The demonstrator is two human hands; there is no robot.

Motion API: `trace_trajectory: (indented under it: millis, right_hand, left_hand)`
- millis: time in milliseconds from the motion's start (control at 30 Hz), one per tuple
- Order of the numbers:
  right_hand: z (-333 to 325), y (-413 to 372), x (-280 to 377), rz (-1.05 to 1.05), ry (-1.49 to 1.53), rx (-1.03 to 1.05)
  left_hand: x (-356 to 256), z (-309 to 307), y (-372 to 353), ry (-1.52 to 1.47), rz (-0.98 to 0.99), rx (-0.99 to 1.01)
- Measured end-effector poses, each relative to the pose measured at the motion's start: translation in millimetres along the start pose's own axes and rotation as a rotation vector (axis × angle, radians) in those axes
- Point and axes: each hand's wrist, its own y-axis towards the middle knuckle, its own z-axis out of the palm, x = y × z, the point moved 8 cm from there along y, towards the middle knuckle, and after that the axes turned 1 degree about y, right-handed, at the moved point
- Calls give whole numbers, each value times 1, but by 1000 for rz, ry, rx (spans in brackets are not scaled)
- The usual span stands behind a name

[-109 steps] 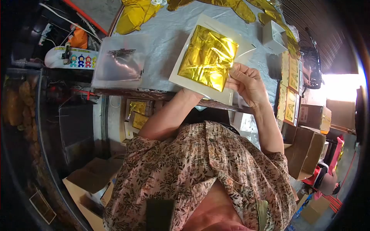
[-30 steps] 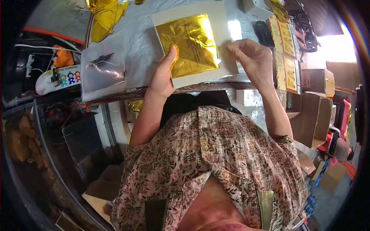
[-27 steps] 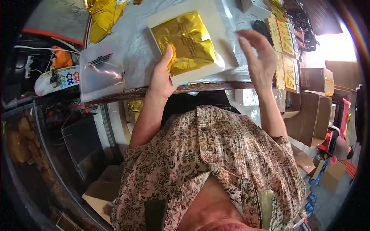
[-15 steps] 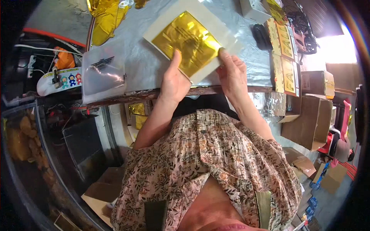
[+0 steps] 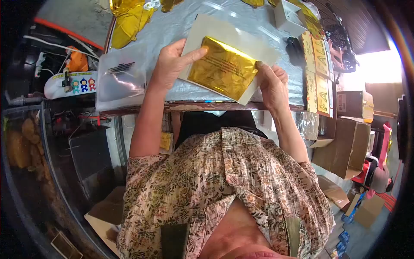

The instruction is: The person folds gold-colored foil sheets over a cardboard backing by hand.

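Observation:
A shiny gold packet (image 5: 223,69) with small dark print lies against a larger pale translucent sheet or bag (image 5: 254,46), both tilted above the table. My left hand (image 5: 174,62) grips their left side, thumb on the gold packet's upper left corner. At the right side my right hand (image 5: 274,84) pinches them, its thumb at the packet's right corner. The fingers behind the sheet are partly hidden. To the left, a stack of clear plastic bags (image 5: 120,88) with dark print rests at the table's front edge.
Gold foil pieces (image 5: 129,28) lie at the table's back left. A white box (image 5: 290,19), a black object (image 5: 295,49) and boxes lettered FALL (image 5: 321,88) stand at the right. Cardboard boxes (image 5: 340,146) are beyond the right edge.
My left hand has moved up and left from the lower edge to the left side. The packet and pale sheet have turned clockwise and shifted slightly right.

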Motion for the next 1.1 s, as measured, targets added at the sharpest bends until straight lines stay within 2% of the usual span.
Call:
trace_trajectory:
  millis: [67,167,233,367,433,567,667,733,867,933,1000,1100]
  right_hand:
    - [-3,4,0,39,-83,-5]
    - [3,5,12,-38,11,-90]
    - [4,6,14,-20,-54,-54]
    - [15,5,16,-13,-48,-15]
    - [20,5,21,-25,-97,-12]
    - [5,20,15,-54,-199,-3]
    - [9,22,20,-31,-121,-66]
    - [10,18,25,29,-159,-145]
    - [-8,36,3,19,-104,-19]
    - [-18,43,-9,79,-25,-9]
    - [-8,40,-4,69,27,36]
    - [-8,34,7,12,-4,-47]
  left_hand:
    - [13,4,0,-11,-25,-12]
    - [22,12,-7,-142,-14,13]
    - [26,17,-13,-125,-82,44]
    - [17,16,-4,-148,-23,62]
    - [24,12,9,-193,-110,52]
    - [30,14,22,-172,-86,87]
    - [36,21,25,-312,-102,42]
    - [46,16,24,-409,-170,-111]
    - [46,8,32,-335,-205,-43]
    - [34,12,44,-418,-161,157]
    - [30,10,53,-389,-141,154]
    - [29,16,61,-284,-173,94]
